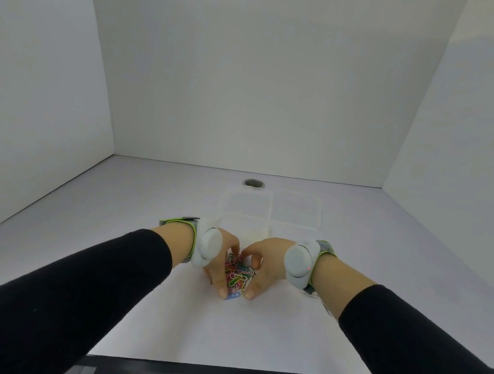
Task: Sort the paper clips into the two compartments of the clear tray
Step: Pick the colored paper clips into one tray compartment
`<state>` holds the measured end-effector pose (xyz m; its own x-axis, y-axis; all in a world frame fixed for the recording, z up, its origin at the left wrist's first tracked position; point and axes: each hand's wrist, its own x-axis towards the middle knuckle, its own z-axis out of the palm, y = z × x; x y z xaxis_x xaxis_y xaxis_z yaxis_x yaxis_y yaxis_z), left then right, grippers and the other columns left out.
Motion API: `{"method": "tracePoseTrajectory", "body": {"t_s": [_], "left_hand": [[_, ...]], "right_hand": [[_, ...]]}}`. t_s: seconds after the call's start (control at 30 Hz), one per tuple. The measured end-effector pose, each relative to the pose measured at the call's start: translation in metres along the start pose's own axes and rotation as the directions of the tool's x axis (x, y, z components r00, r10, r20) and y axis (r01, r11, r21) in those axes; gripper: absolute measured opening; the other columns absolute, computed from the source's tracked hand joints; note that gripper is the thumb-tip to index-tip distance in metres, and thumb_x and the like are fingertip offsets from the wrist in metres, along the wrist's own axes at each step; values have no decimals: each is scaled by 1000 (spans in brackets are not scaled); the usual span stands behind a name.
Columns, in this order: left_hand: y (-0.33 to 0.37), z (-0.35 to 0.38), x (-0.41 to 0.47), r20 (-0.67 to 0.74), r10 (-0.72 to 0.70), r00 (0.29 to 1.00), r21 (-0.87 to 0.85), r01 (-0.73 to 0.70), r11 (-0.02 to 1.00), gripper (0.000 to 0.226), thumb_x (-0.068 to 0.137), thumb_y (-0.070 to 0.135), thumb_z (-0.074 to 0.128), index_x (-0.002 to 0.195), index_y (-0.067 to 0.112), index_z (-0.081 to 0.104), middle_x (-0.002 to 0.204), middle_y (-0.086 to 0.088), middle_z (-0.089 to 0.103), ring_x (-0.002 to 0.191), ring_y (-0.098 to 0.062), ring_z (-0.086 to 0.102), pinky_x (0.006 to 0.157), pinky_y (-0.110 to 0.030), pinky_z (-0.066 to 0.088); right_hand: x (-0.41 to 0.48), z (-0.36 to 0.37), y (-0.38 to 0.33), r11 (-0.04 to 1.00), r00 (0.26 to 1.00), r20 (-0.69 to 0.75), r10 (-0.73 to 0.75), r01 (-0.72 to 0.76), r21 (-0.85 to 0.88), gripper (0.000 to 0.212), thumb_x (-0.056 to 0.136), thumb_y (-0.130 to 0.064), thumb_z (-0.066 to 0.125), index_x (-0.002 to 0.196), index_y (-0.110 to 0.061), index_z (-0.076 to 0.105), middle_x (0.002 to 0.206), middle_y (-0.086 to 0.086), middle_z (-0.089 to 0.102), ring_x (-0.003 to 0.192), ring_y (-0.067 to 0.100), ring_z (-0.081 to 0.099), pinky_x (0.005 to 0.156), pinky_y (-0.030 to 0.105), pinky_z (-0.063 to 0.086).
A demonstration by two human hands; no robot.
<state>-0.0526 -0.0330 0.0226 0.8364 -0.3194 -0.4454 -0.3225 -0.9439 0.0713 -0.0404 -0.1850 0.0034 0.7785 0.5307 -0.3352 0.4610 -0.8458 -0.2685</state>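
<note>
I see my left hand (222, 256) and right hand (265, 265) curled around a small pile of bright paper clips (238, 274) on the white worktop (254, 334). My fingers touch the pile on both sides. The clear tray (271, 209) sits behind my hands, near them, with both parts bare.

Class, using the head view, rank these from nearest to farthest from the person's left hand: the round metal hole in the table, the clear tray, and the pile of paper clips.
1. Pile of paper clips: touching the left hand, between both hands.
2. Clear tray: just beyond the hands, slightly right.
3. Round metal hole: behind the tray, near the back wall.
</note>
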Motion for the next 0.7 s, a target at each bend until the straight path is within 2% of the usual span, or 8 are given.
{"method": "tracePoseTrajectory", "body": {"t_s": [0.1, 0.17, 0.23, 0.33, 0.5, 0.57, 0.63, 0.7], "left_hand": [[3, -2, 0, 2, 44, 999, -8, -44, 999, 77, 60, 37, 83, 126, 14, 52, 119, -3, 63, 102, -19, 58, 82, -23, 45], [6, -4, 1, 27, 78, 997, -1, -78, 997, 63, 60, 33, 84, 114, 8, 62, 104, -2, 65, 92, -17, 57, 87, -28, 49], [8, -5, 3, 62, 105, 993, -9, -105, 994, 48, 64, 28, 82, 104, 6, 68, 92, -1, 64, 87, -16, 58, 92, -32, 49], [6, -8, 5, 52, 114, 992, -25, -112, 993, 39, 69, 27, 78, 100, 6, 70, 86, 0, 64, 81, -14, 57, 83, -28, 49], [-4, -3, 12, -74, 61, 995, -132, -71, 989, 33, 65, 26, 80, 92, 12, 69, 79, 2, 64, 73, -15, 57, 71, -25, 50], [-7, -2, 17, -93, 39, 995, -154, -53, 987, 20, 63, 26, 81, 74, 19, 66, 66, 7, 61, 63, -12, 56, 61, -20, 48], [-9, -2, 20, -102, 22, 995, -167, -39, 985, 24, 61, 26, 82, 58, 26, 58, 58, 11, 57, 52, -5, 53, 52, -15, 43], [-9, -4, 20, -97, 4, 995, -194, -23, 981, 27, 59, 26, 83, 54, 27, 57, 55, 12, 58, 46, -2, 54, 48, -12, 43]], "right_hand": [[7, 5, -5, 999, 999, -31, -36, 34, -33, 44, 55, -51, 80, 85, -25, 62, 70, -13, 56, 70, 12, 55, 55, 17, 38], [10, 5, -8, 999, 998, -55, -42, 40, -35, 36, 56, -49, 80, 73, -25, 59, 66, -12, 56, 65, 11, 54, 51, 15, 36], [10, 3, -9, 999, 997, -74, -31, 29, -23, 42, 58, -48, 80, 82, -17, 64, 70, -8, 59, 65, 12, 55, 53, 16, 38], [9, 2, -10, 1000, 994, -109, 5, -4, 13, 47, 61, -43, 78, 96, -12, 69, 79, 1, 66, 72, 17, 59, 55, 20, 40], [10, 4, -11, 994, 979, -188, 75, -60, 86, 37, 66, -37, 76, 91, -12, 71, 84, 7, 68, 72, 16, 54, 51, 18, 36], [11, 3, -11, 991, 976, -194, 99, -79, 108, 36, 65, -37, 76, 93, -14, 71, 86, 5, 70, 71, 15, 54, 49, 17, 36], [12, 2, -11, 988, 975, -189, 115, -92, 126, 34, 64, -37, 76, 92, -18, 72, 80, 1, 67, 63, 11, 54, 47, 16, 35], [14, 2, -10, 985, 974, -186, 127, -101, 142, 32, 64, -37, 76, 90, -19, 73, 71, -4, 64, 53, 3, 50, 46, 16, 34]]}}
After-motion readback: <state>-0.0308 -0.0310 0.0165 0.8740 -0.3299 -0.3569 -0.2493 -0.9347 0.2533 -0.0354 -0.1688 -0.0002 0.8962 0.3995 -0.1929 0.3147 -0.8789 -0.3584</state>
